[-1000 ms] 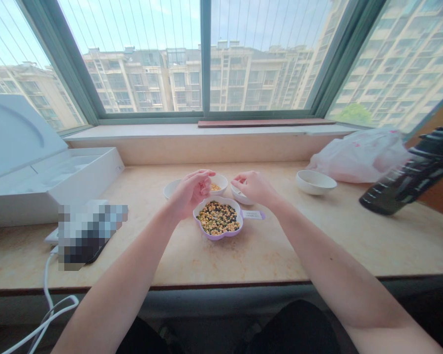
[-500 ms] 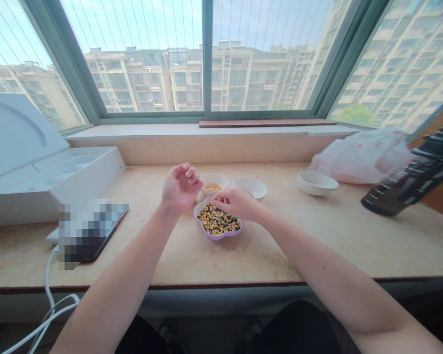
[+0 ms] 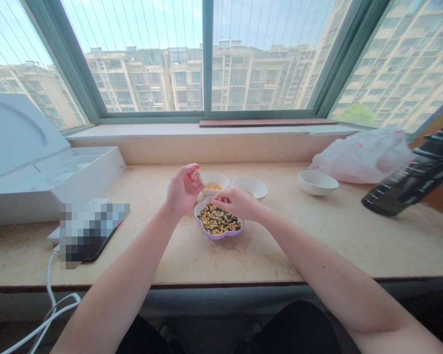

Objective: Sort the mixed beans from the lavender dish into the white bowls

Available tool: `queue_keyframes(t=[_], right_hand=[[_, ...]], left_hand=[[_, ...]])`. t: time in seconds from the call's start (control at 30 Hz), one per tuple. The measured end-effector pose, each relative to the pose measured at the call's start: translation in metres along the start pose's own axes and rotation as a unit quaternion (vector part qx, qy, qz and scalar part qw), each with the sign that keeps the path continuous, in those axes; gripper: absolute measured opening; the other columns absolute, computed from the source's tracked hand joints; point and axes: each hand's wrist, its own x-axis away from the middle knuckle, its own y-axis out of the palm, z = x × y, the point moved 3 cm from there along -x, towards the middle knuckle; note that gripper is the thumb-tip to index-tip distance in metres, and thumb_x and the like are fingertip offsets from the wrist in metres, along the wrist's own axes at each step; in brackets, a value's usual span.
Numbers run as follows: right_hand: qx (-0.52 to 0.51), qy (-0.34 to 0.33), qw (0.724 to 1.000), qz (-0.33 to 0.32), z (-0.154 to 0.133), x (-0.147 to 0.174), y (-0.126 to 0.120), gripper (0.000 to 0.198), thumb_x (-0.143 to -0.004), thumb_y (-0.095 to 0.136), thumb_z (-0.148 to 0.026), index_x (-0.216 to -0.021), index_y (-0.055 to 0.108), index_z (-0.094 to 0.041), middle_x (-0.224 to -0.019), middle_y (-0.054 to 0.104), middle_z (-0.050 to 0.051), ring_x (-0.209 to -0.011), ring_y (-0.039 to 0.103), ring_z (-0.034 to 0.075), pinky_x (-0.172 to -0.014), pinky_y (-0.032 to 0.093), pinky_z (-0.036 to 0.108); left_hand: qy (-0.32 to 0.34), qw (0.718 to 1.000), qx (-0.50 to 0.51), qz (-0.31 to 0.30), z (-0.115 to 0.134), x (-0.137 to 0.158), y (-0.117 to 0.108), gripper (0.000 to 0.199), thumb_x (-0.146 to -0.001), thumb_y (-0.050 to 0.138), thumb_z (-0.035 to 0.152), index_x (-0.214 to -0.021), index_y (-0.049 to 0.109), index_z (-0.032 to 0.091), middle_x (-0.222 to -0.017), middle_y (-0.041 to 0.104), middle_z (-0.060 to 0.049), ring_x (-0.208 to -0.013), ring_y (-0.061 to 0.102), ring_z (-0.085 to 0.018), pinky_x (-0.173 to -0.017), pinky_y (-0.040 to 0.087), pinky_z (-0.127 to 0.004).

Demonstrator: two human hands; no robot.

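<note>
A lilac scalloped bowl holds mixed beans, yellowish, black and green. My right hand hovers at its far right rim, thumb and fingers pinched together over the beans; whatever lies between the fingertips is too small to see. To the left of the bowl, my left hand is raised with the palm turned inward and the fingers curled in. Its contents, if any, are hidden. Just behind the hands stand a white bowl with yellow grains and another white bowl with a few small bits.
Farther right sit a white bowl, a plastic bag and a leaning dark bottle. At left are an open white box, a phone and a white cable. Behind my left hand another pale rim peeks out.
My left hand has shifted slightly right, its fingers curling in more. My right hand stays at the lilac bowl, almost unmoved.
</note>
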Motion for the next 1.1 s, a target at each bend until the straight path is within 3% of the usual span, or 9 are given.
queue_keyframes(t=[0.07, 0.13, 0.23, 0.3, 0.4, 0.5, 0.7, 0.9, 1.1], right_hand=[[-0.001, 0.001, 1.0, 0.001, 0.0, 0.0, 0.0, 0.017, -0.094, 0.061, -0.025, -0.089, 0.077, -0.02, -0.073, 0.071, 0.001, -0.063, 0.057, 0.012, -0.061, 0.036, 0.026], [0.001, -0.001, 1.0, 0.001, -0.001, 0.001, -0.001, 0.017, -0.093, 0.062, -0.024, -0.088, 0.077, -0.019, -0.072, 0.07, 0.001, -0.063, 0.056, 0.012, -0.061, 0.036, 0.025], [0.0, -0.01, 1.0, 0.0, -0.001, 0.001, -0.001, 0.018, -0.093, 0.061, -0.023, -0.084, 0.075, -0.018, -0.07, 0.069, 0.001, -0.062, 0.054, 0.011, -0.06, 0.034, 0.025], [-0.003, -0.019, 1.0, -0.002, -0.001, 0.0, -0.001, 0.021, -0.094, 0.06, -0.024, -0.08, 0.074, -0.017, -0.067, 0.067, 0.0, -0.06, 0.052, 0.011, -0.06, 0.032, 0.025], [-0.004, -0.023, 1.0, -0.005, 0.0, 0.0, -0.001, 0.022, -0.094, 0.059, -0.025, -0.079, 0.073, -0.016, -0.066, 0.067, 0.0, -0.059, 0.051, 0.01, -0.059, 0.031, 0.025], [0.002, -0.012, 1.0, -0.009, 0.002, 0.0, 0.0, 0.019, -0.094, 0.06, -0.025, -0.083, 0.074, -0.017, -0.069, 0.068, 0.001, -0.062, 0.054, 0.011, -0.06, 0.033, 0.025], [0.004, -0.001, 1.0, -0.022, 0.003, -0.001, 0.0, 0.017, -0.093, 0.061, -0.025, -0.086, 0.075, -0.019, -0.073, 0.071, 0.001, -0.065, 0.058, 0.013, -0.062, 0.038, 0.026], [0.003, -0.019, 1.0, -0.025, 0.003, -0.002, -0.001, 0.017, -0.09, 0.062, -0.02, -0.09, 0.078, -0.02, -0.078, 0.075, 0.002, -0.067, 0.061, 0.014, -0.065, 0.04, 0.027], [0.023, -0.026, 0.999, -0.04, 0.007, -0.004, -0.001, 0.018, -0.088, 0.063, -0.017, -0.09, 0.08, -0.021, -0.088, 0.077, 0.004, -0.073, 0.064, 0.015, -0.069, 0.042, 0.027]], left_hand=[[0.048, 0.994, -0.1, 0.013, -0.003, 0.0, -0.002, 0.006, -0.078, 0.062, 0.024, -0.078, 0.059, 0.019, -0.055, 0.036, 0.008, -0.047, 0.033, -0.007, -0.049, 0.029, -0.022], [0.138, 0.954, -0.264, 0.028, -0.004, 0.002, -0.004, 0.008, -0.08, 0.062, 0.027, -0.078, 0.06, 0.019, -0.056, 0.041, 0.007, -0.05, 0.036, -0.008, -0.051, 0.03, -0.023], [0.284, 0.792, -0.54, -0.01, -0.008, 0.008, 0.001, 0.004, -0.08, 0.062, 0.021, -0.079, 0.065, 0.019, -0.059, 0.05, 0.005, -0.056, 0.044, -0.01, -0.058, 0.034, -0.024], [0.336, 0.694, -0.634, -0.054, -0.014, 0.011, 0.003, 0.007, -0.083, 0.06, 0.018, -0.082, 0.067, 0.019, -0.061, 0.054, 0.004, -0.057, 0.047, -0.01, -0.06, 0.036, -0.025], [0.361, 0.621, -0.692, -0.073, -0.019, 0.012, 0.002, 0.009, -0.087, 0.059, 0.019, -0.086, 0.068, 0.019, -0.065, 0.06, 0.002, -0.059, 0.052, -0.011, -0.062, 0.038, -0.025], [0.342, 0.599, -0.722, -0.055, -0.018, 0.008, -0.002, 0.009, -0.088, 0.06, 0.019, -0.089, 0.069, 0.02, -0.069, 0.064, 0.001, -0.063, 0.057, -0.013, -0.065, 0.041, -0.025], [0.23, 0.586, -0.775, -0.05, -0.017, -0.009, -0.012, 0.016, -0.093, 0.056, 0.024, -0.094, 0.071, 0.022, -0.079, 0.069, -0.003, -0.074, 0.063, -0.019, -0.072, 0.044, -0.029], [0.163, 0.552, -0.815, -0.064, -0.023, -0.024, -0.019, 0.023, -0.095, 0.053, 0.027, -0.107, 0.072, 0.021, -0.106, 0.073, -0.009, -0.095, 0.067, -0.025, -0.089, 0.046, -0.035], [0.141, 0.567, -0.808, -0.069, -0.024, -0.021, -0.019, 0.03, -0.096, 0.053, 0.031, -0.118, 0.07, 0.02, -0.107, 0.072, -0.01, -0.101, 0.066, -0.027, -0.096, 0.046, -0.037]])
